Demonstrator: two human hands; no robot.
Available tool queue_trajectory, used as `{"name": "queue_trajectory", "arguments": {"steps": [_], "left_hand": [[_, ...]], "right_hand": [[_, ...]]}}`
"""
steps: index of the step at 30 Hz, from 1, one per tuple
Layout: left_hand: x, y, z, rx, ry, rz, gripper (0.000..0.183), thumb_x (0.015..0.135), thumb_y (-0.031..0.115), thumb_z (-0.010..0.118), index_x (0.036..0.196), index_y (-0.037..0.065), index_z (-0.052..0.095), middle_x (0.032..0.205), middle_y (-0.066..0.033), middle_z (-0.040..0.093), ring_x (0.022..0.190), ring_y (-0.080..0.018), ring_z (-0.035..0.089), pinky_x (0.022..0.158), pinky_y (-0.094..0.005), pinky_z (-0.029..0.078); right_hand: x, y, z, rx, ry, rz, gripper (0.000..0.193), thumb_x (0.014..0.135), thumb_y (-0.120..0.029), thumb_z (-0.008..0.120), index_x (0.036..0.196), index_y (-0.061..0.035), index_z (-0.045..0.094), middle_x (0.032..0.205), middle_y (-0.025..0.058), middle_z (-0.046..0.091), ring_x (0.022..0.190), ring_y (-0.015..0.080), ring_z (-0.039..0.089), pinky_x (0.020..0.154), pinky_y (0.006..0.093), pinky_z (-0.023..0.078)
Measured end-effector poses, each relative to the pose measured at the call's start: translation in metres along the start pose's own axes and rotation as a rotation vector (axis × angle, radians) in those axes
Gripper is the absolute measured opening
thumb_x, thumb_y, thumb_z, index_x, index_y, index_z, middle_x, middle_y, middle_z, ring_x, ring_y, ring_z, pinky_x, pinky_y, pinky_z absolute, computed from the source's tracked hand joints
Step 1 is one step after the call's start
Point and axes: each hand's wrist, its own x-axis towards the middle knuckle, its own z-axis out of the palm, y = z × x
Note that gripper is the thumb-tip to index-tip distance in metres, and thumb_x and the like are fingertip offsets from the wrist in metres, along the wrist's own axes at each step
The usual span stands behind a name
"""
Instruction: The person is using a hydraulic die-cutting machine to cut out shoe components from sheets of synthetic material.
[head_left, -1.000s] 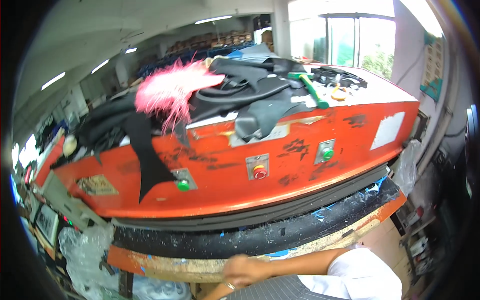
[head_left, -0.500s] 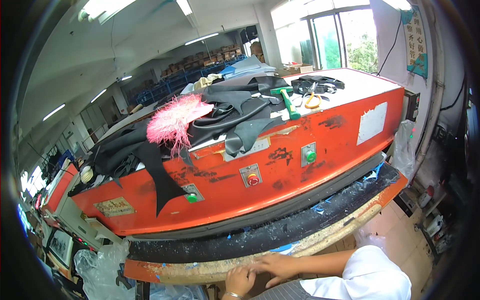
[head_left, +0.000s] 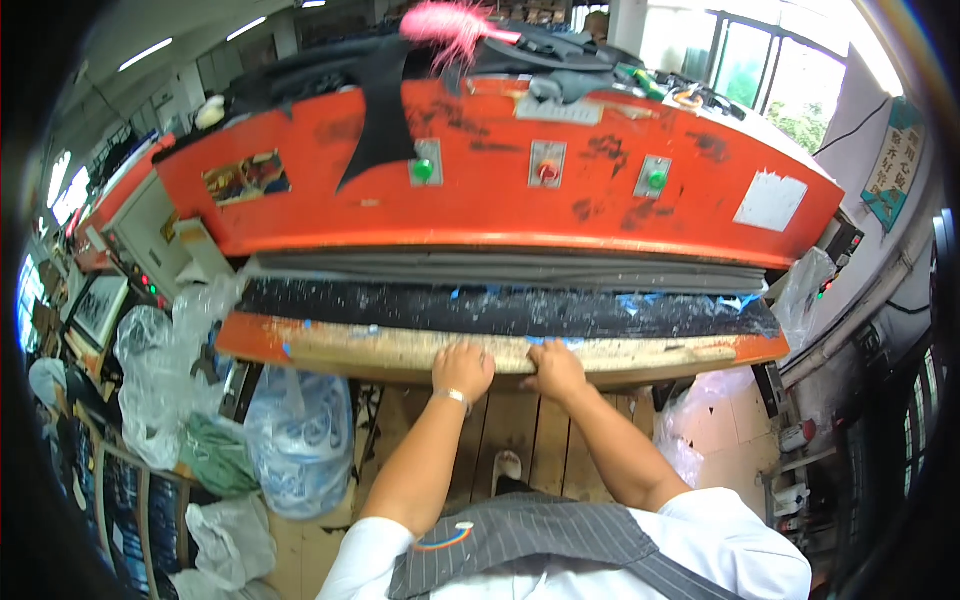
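Note:
My left hand, with a bracelet at its wrist, is closed over the pale, worn front edge of the red machine's bed. A short way to its right, my right hand grips the same edge, fingers curled and thumb below. Behind this edge runs a black bed strip, scattered with white specks and blue scraps. Grey layered sheets lie between the strip and the red upper beam. Green buttons and a red knob sit on the beam's front.
Black sheet material hangs over the beam's front, with a pink fringed bundle on top. A green-handled hammer lies further right. Clear plastic bags stand below at left. A wooden slatted platform lies underfoot.
My hands were together near the front edge; now they are apart, each on it. My view has turned downward and squarer to the machine.

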Motion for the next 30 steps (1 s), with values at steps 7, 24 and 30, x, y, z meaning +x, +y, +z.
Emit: {"name": "queue_trajectory", "arguments": {"steps": [7,24,30], "left_hand": [[-0.011,-0.013,0.010,-0.143,-0.149,-0.050,0.039,0.080,0.041,0.057,0.071,0.004,0.069,0.086,-0.0174,0.066,0.087,-0.0359,0.061,0.084,-0.0457,0.045],[0.101,-0.106,0.030,-0.121,0.247,0.366,0.009,0.079,0.020,0.070,0.079,0.012,0.064,0.078,-0.0067,0.052,0.081,-0.0281,0.052,0.071,-0.0407,0.040],[0.116,-0.089,0.055,-0.714,0.350,0.022,0.029,0.081,0.028,0.072,0.094,0.005,0.059,0.090,-0.0122,0.059,0.088,-0.0308,0.061,0.079,-0.0383,0.049]], "right_hand": [[-0.011,0.001,0.012,0.000,-0.153,-0.054,0.044,0.065,-0.028,0.084,0.097,-0.0078,0.063,0.102,0.0145,0.062,0.103,0.0329,0.057,0.087,0.0426,0.050],[0.276,-0.070,0.004,-0.191,-0.688,-0.044,0.043,0.063,-0.035,0.078,0.090,-0.0025,0.074,0.083,0.0125,0.072,0.072,0.0256,0.070,0.066,0.0361,0.057],[0.303,0.012,0.028,0.593,-0.516,-0.278,0.027,0.076,-0.024,0.066,0.090,-0.0029,0.073,0.078,0.0093,0.070,0.067,0.0193,0.067,0.058,0.0347,0.053]]}}
